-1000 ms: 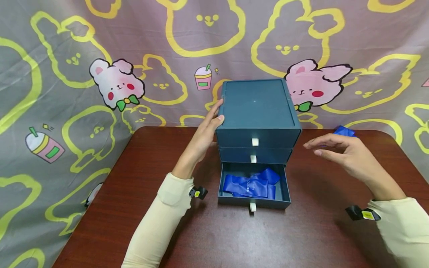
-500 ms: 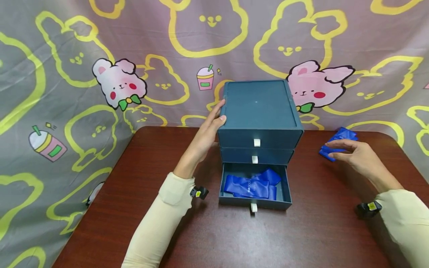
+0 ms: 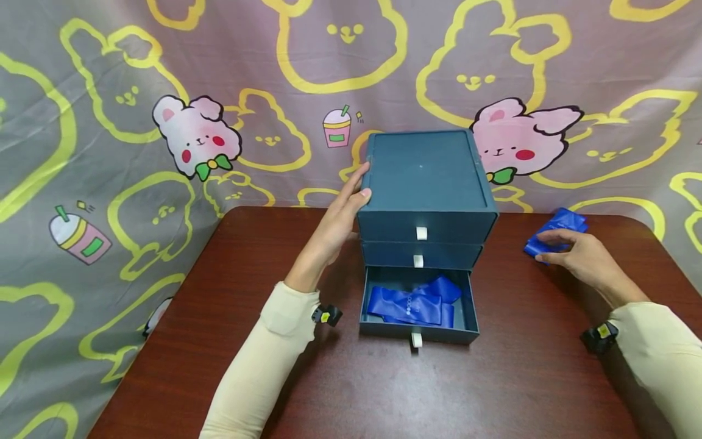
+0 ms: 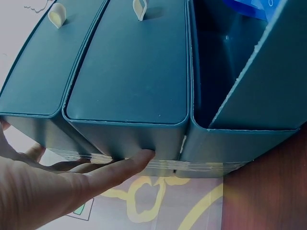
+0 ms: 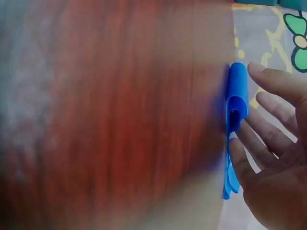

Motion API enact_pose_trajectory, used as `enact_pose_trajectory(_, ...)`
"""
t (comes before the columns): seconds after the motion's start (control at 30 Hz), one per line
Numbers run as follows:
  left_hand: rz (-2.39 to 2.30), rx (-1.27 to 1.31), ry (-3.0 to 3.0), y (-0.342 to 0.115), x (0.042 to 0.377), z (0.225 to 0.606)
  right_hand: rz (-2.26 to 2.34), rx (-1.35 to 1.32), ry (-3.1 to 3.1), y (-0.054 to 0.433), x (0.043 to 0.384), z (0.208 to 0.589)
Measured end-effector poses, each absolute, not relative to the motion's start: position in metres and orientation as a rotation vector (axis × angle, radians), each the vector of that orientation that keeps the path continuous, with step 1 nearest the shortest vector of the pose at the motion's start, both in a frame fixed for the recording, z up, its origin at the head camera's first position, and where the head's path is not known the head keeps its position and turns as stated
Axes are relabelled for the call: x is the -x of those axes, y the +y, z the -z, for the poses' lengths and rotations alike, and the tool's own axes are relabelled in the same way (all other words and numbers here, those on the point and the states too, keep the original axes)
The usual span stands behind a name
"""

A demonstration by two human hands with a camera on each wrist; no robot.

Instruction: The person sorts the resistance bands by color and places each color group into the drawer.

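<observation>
The dark teal three-drawer box (image 3: 428,174) stands on the table with its bottom drawer (image 3: 419,334) pulled out. My left hand (image 3: 331,225) rests on the box's left side, fingers stretched along the wall, as the left wrist view (image 4: 72,187) also shows. Inside that drawer lie folded blue flat bands (image 3: 408,305) with small white print. At the right, my right hand (image 3: 587,259) is at a similar folded blue band (image 3: 559,225) lying on the table. In the right wrist view, the thumb and spread fingers (image 5: 268,134) sit right beside this band's rolled edge (image 5: 237,86).
White pull tabs (image 3: 421,233) stick out from the drawer fronts. The brown wooden table (image 3: 263,244) reaches back to a patterned cloth (image 3: 274,55) with cartoon bears and cups. A black wrist camera (image 3: 599,338) is strapped at the right sleeve.
My right hand has moved right, away from the box and down to the blue band on the table. The left hand stays on the box's side.
</observation>
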State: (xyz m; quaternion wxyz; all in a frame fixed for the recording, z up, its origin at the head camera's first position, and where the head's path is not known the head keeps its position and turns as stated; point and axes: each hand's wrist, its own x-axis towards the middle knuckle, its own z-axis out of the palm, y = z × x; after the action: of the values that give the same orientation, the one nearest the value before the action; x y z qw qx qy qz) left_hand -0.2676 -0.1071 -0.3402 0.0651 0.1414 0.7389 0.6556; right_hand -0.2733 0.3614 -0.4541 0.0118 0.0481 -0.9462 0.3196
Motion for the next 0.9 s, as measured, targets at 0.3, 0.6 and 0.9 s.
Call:
enact_pose_trajectory(0.3, -1.968, -0.434, 2.248, -0.1071, 0.2678, 0.3401, -0.921, -0.194, -2.928, 0.3617, 0.2799, 0.4624)
enact_pose_trajectory(0.6, -1.98, -0.437, 2.232, -0.1065, 0.2674, 0.3411, -0.879, -0.225, -2.833, 0.3599, 0.2796, 0.4616)
enact_pose_trajectory(0.9, -1.985, -0.43, 2.227, -0.1061, 0.2676, 0.3414, -0.975, -0.172, -2.803, 0.3567, 0.2769, 0.4593)
